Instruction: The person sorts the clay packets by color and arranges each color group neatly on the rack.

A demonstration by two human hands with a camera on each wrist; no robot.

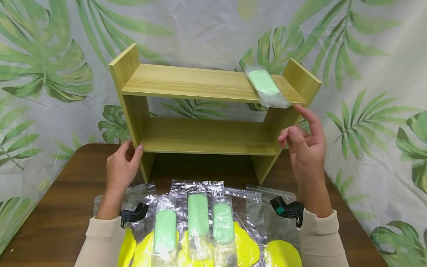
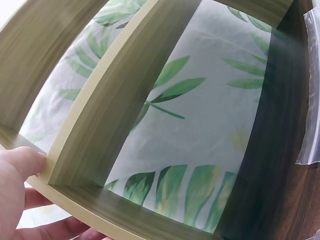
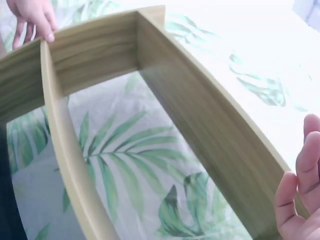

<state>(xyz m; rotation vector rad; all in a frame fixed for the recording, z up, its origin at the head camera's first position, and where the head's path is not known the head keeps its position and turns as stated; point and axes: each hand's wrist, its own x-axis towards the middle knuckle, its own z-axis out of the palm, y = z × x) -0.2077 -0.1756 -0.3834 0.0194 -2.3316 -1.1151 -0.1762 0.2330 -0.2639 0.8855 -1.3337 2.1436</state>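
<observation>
A wooden two-tier shelf (image 1: 207,135) stands upright on the table. My left hand (image 1: 121,165) grips its left side panel at the middle board; in the left wrist view the thumb (image 2: 27,161) lies on the front edge, with fingers at the panel's outer side. A clear bag holding a light green slab (image 1: 263,81) lies on the top board near the right end, overhanging the front edge. Just below and right of that bag, my right hand (image 1: 307,148) is raised with nothing in it, index finger extended and the others loosely bent. In the right wrist view, fingertips (image 3: 307,165) show beside the shelf.
Several clear zip bags lie on the brown table (image 1: 63,207) before the shelf, some holding green slabs (image 1: 198,215), others yellow rounded pieces (image 1: 281,254). A leaf-patterned cloth (image 1: 213,29) hangs behind. Both wrists wear black camera mounts (image 1: 135,214).
</observation>
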